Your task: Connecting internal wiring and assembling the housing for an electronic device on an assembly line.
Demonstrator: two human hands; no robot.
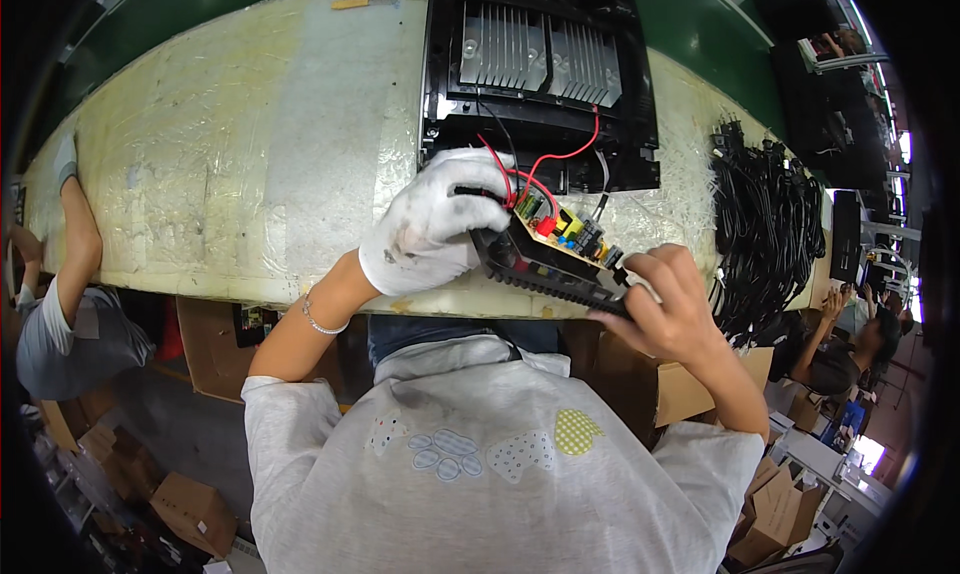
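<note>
Both my hands hold a black plastic housing (545, 286), tilted above the bench's near edge. A circuit board (573, 236) with yellow, blue and red components sits along it. My left hand (430, 222), in a smudged white glove, closes around the housing's left end beside red wires (562, 157). My bare right hand (668, 302) grips the right end, its fingertips partly hidden by the part. Just beyond lies a large black device casing (637, 139) with two finned metal heat sinks (508, 49). Red and black wires run from it toward the board.
A plastic-covered workbench (230, 154) stretches before me. To the right is a heap of black cables (765, 239). Cardboard boxes (195, 514) stand on the floor at both sides. Another person's arm (80, 234) rests on the bench at far left; more people are at far right.
</note>
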